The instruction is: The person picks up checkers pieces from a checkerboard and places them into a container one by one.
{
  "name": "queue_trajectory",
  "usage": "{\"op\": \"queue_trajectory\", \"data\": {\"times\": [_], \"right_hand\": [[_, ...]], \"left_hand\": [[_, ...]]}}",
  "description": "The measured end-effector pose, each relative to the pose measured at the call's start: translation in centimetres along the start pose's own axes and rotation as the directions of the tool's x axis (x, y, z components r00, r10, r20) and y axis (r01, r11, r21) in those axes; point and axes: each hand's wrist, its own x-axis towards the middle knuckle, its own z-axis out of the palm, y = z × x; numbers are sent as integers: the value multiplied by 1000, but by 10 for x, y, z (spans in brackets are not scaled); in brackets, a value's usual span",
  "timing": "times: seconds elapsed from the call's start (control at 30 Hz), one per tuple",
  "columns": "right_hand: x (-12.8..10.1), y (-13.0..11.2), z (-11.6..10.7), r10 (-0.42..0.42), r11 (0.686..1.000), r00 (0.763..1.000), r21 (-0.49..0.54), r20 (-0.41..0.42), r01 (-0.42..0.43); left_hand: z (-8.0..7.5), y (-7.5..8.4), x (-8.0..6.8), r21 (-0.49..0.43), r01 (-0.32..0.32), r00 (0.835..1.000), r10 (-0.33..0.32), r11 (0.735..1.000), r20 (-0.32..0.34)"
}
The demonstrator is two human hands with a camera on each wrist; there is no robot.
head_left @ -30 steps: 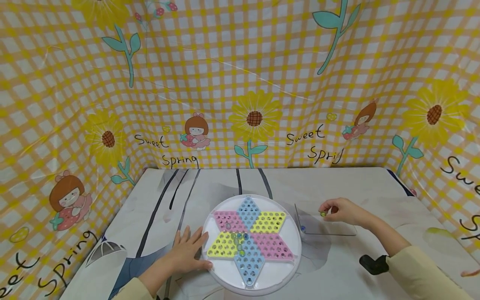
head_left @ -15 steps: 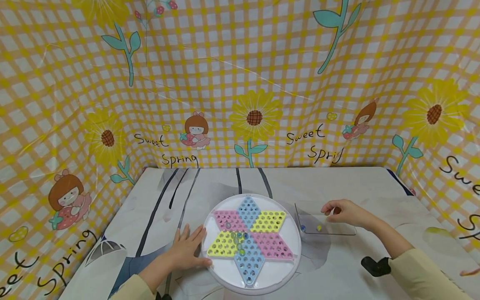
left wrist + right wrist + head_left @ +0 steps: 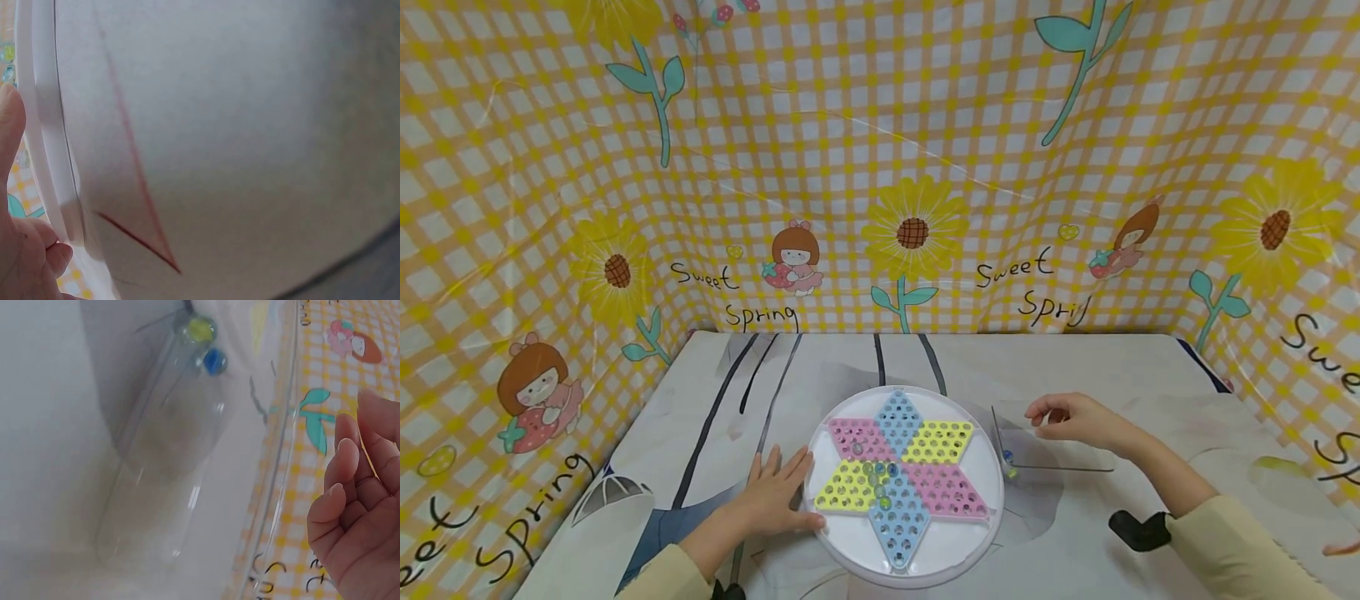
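A round white board (image 3: 925,557) with a star of pink, yellow and blue perforated diamonds lies at the table's near middle. Several glass marbles (image 3: 877,478) sit in holes near its centre. My left hand (image 3: 778,498) lies flat on the table, fingers straight against the board's left rim (image 3: 53,156). My right hand (image 3: 1067,418) hovers over a clear plastic tray (image 3: 1063,458) right of the board, fingers relaxed and holding nothing (image 3: 359,506). A blue marble (image 3: 1008,457) and a yellow marble (image 3: 1012,472) lie in the tray's near-left corner, also seen as the yellow marble (image 3: 200,329) and the blue marble (image 3: 215,360).
A white cloth with dark lines (image 3: 760,392) covers the table. Yellow checked sheeting with sunflowers (image 3: 913,233) walls in the back and both sides. A black strap piece (image 3: 1138,530) sits at my right wrist.
My right hand let go of the yellow marble, which dropped into the clear tray and rolled to its near-left corner beside the blue one. My left hand has stayed put.
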Motion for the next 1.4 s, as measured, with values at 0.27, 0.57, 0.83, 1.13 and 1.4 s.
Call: {"op": "queue_trajectory", "data": {"times": [0.27, 0.57, 0.83, 1.13, 1.4], "right_hand": [[15, -27, 19, -43, 999, 999, 10, 23, 43], [42, -40, 42, -69, 998, 997, 10, 28, 69], [62, -51, 60, -141, 990, 989, 27, 43, 140], [81, -61, 82, -137, 988, 987, 81, 84, 131], [90, -64, 104, -140, 988, 983, 76, 119, 131]], "left_hand": [[1, 1, 0, 12, -1, 1000, 1, 1000, -7], [1, 0, 0, 3, -3, 1000, 3, 1000, -19], [-1, 2, 0, -5, -5, 1000, 5, 1000, -23], [0, 2, 0, -15, 0, 1000, 0, 1000, -17], [0, 1, 1, -19, -3, 1000, 3, 1000, -16]]}}
